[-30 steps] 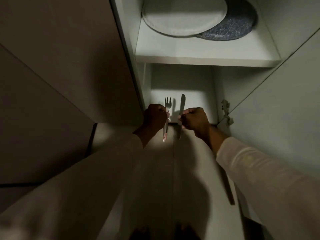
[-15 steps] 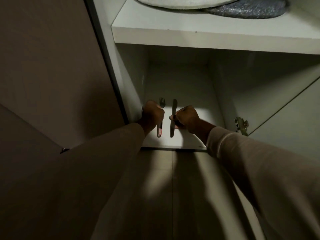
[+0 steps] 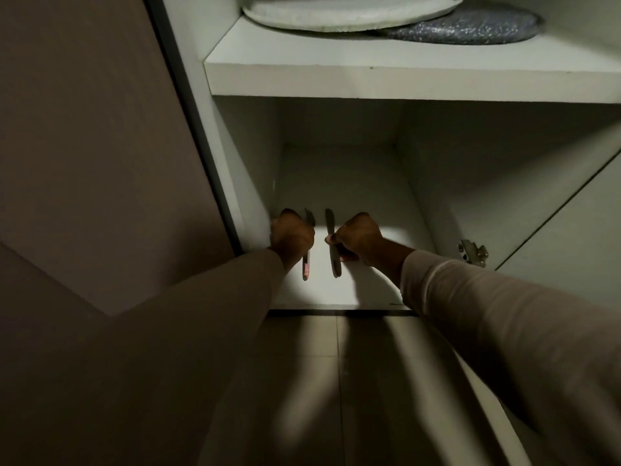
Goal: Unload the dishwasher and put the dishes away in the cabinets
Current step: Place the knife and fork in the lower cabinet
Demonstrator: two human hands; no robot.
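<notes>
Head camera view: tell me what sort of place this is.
Probably a home kitchen, at an open low cabinet. A white plate and a speckled grey plate lie on the upper shelf, and the hands hold a fork and knife above a tiled floor.

We see a dim, murky scene, with one pale pool of light falling from behind us onto the front of the cabinet floor (image 3: 353,290) and spreading down the floor tiles (image 3: 336,381). Our two sleeves cast long, soft shadows across those tiles. The back of the lower compartment sinks into grey gloom, while the upper shelf (image 3: 403,79) catches more light. The dark panel (image 3: 84,146) on the left is nearly featureless. Straight edges bow and splay outward near the borders, and the near sleeves look soft.
</notes>
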